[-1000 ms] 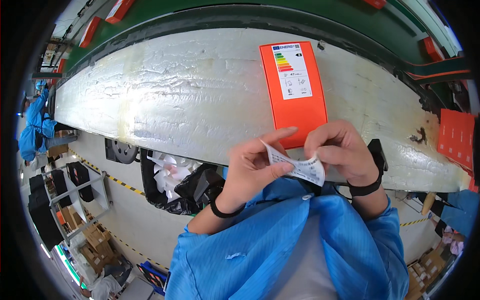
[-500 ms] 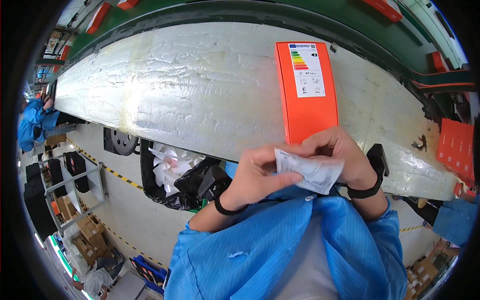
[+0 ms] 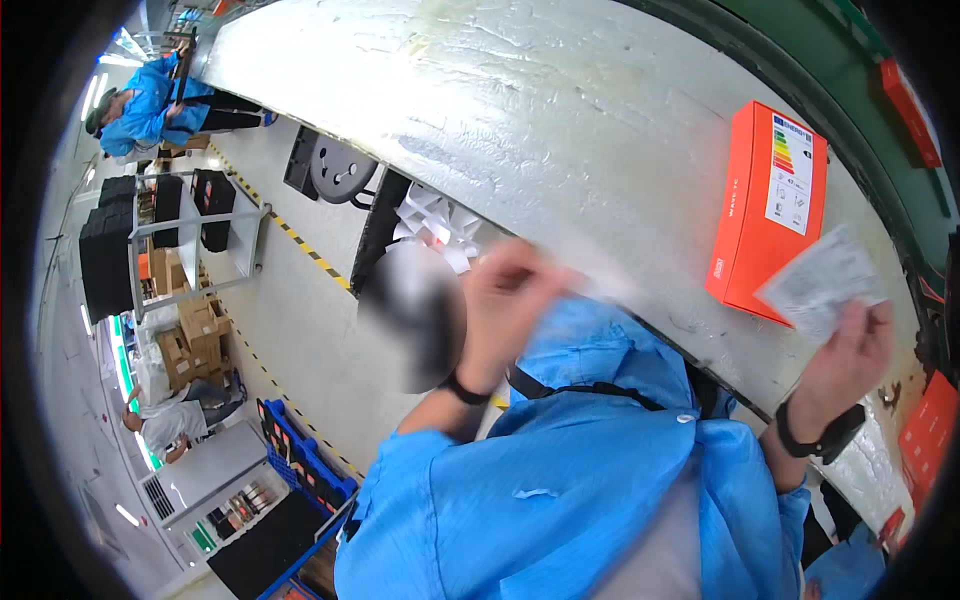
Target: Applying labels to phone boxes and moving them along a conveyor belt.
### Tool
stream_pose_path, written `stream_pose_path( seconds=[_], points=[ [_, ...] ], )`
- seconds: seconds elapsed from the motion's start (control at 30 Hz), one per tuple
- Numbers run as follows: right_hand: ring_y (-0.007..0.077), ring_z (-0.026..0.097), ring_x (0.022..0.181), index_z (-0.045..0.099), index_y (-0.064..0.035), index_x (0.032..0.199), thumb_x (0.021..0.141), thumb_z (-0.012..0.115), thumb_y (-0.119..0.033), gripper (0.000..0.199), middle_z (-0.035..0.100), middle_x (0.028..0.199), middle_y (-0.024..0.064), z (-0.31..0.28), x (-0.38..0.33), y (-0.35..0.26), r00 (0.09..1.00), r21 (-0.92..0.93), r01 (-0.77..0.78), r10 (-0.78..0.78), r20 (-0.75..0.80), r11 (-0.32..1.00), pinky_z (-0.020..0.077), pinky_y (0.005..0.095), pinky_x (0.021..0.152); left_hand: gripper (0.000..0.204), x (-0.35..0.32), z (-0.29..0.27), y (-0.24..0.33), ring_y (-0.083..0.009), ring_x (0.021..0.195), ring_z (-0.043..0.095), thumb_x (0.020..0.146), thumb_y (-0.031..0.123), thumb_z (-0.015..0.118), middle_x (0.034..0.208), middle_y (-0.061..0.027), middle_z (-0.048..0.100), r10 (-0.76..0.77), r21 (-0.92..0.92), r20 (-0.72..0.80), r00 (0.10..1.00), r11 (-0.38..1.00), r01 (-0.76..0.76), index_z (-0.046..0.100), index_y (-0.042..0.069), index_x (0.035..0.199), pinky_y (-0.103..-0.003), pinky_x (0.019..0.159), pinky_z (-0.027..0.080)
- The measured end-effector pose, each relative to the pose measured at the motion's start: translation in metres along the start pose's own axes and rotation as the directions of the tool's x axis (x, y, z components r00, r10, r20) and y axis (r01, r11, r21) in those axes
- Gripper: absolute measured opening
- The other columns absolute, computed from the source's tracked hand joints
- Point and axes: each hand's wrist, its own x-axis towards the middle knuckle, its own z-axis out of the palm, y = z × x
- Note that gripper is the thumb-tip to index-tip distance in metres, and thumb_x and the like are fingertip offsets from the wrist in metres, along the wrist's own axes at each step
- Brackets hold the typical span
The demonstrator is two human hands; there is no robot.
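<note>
My right hand (image 3: 850, 350) pinches a thin whitish printed label (image 3: 822, 280) by its lower right corner. It overlaps the near end of an orange box (image 3: 765, 215) lying on the bench, and I cannot tell whether the two touch. The box carries a white energy sticker (image 3: 790, 175) on top. Off to the left, my left hand (image 3: 510, 300) is smeared by motion, its fingers curled together above the bench's near edge. A pale blurred streak (image 3: 605, 265) trails from the fingertips; what it is does not show.
A long silvery bench (image 3: 480, 110) runs across the view. Below its near edge stands a black-lined bin of white paper scraps (image 3: 435, 225), beside a dark round reel (image 3: 340, 170). A person in blue (image 3: 150, 110) is at the far left. More orange boxes (image 3: 930, 440) sit at right.
My hands, together on the label before, are now wide apart: the left swung left, the right took the label right, toward the box. The view has turned, so the box appears farther right.
</note>
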Motion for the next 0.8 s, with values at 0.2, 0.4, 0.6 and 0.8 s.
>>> stream_pose_path(
  seconds=[0.2, 0.4, 0.6, 0.8],
  points=[
    [0.002, 0.05, 0.062, 0.062, -0.0009, 0.093, 0.089, 0.066, -0.006, 0.008, 0.06, 0.077, -0.0013, -0.027, 0.035, 0.038, 0.979, 0.129, -0.187, 0.195, -0.054, 0.974, 0.0378, 0.0177, 0.053, 0.036, 0.008, -0.228, -0.095, -0.0181, 0.083, 0.062, 0.088, 0.003, 0.063, 0.098, -0.0106, 0.064, 0.302, 0.86, -0.347, 0.888, 0.48, 0.173, 0.057, 0.0, 0.124, -0.03, 0.072, 0.051],
    [0.004, 0.059, 0.067, 0.063, 0.002, 0.093, 0.089, 0.068, -0.007, 0.011, 0.067, 0.08, 0.0032, -0.002, 0.023, 0.014, 0.932, 0.158, -0.295, 0.248, 0.265, 0.942, 0.0451, 0.0177, 0.059, 0.03, 0.03, -0.053, -0.031, -0.0314, 0.101, 0.063, 0.083, -0.004, 0.061, 0.11, -0.0162, 0.067, 0.63, 0.847, 0.161, 0.76, 0.307, -0.434, 0.063, -0.003, 0.113, -0.039, 0.085, 0.052],
    [0.0047, 0.061, 0.07, 0.063, 0.0024, 0.094, 0.09, 0.068, -0.01, 0.014, 0.068, 0.081, 0.0048, 0.005, 0.018, 0.012, 0.907, 0.117, -0.328, 0.277, 0.317, 0.938, 0.0464, 0.0174, 0.06, 0.05, 0.022, 0.074, -0.033, -0.0312, 0.103, 0.065, 0.073, -0.001, 0.076, 0.119, -0.0191, 0.062, 0.446, 0.229, 0.629, 0.636, 0.676, -0.7, 0.058, 0.0, 0.119, -0.037, 0.087, 0.053],
    [0.0044, 0.06, 0.067, 0.064, 0.0018, 0.094, 0.089, 0.07, -0.012, 0.016, 0.068, 0.078, 0.004, 0.007, 0.018, 0.012, 0.912, 0.066, -0.323, 0.292, 0.287, 0.944, 0.0454, 0.0169, 0.058, 0.055, 0.018, 0.096, -0.047, -0.0267, 0.094, 0.067, 0.073, -0.002, 0.077, 0.11, -0.0177, 0.063, 0.482, 0.126, 0.536, 0.693, 0.766, -0.631, 0.052, 0.003, 0.122, -0.033, 0.078, 0.054]
  ],
)
